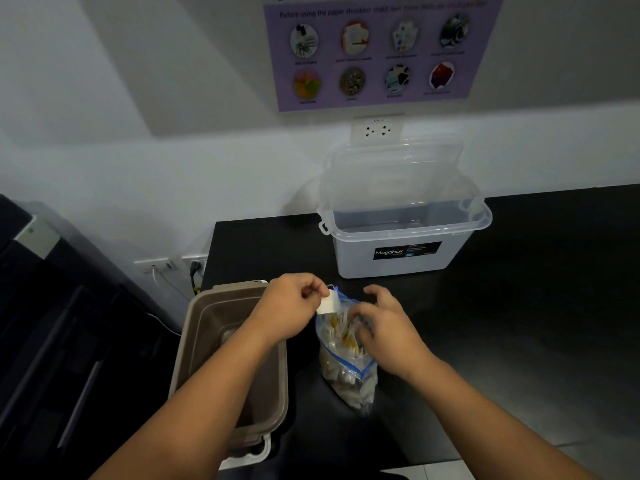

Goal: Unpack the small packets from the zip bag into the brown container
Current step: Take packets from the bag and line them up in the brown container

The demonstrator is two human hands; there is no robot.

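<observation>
Left hand (294,306): is pinching a small white packet (327,303) between thumb and curled fingers and is holding it in the air, just above the mouth of the zip bag and beside the far right corner of the brown container.
Right hand (384,329): is gripping the upper part of the zip bag (348,370). The thumb and lower fingers are curling onto the plastic near the mouth, and the index finger is sticking out above it.
Zip bag: is standing on the table (519,289) with its open, blue-edged mouth facing up and away from the person. It is sitting just to the right of the brown container and is holding many small packets, pale ones with some yellow showing through the plastic.
Brown container (221,293): is lying open at the left edge of the table, under the left forearm. Its inside is showing as a bare brown floor where the arm is not covering it. A white latch (249,455) is hanging at its near end.
Clear box (398,261): is sitting further back on the table, well apart from the hands, with a dark "Megabox" label on its front. Its lid (394,168) is standing open against the wall.
Wall: is carrying a purple poster (377,53) with round pictures and a white socket (377,129) below it.
Left side: a dark machine (52,323) is standing beside the table, with plugged sockets (166,265) on the wall behind it.
</observation>
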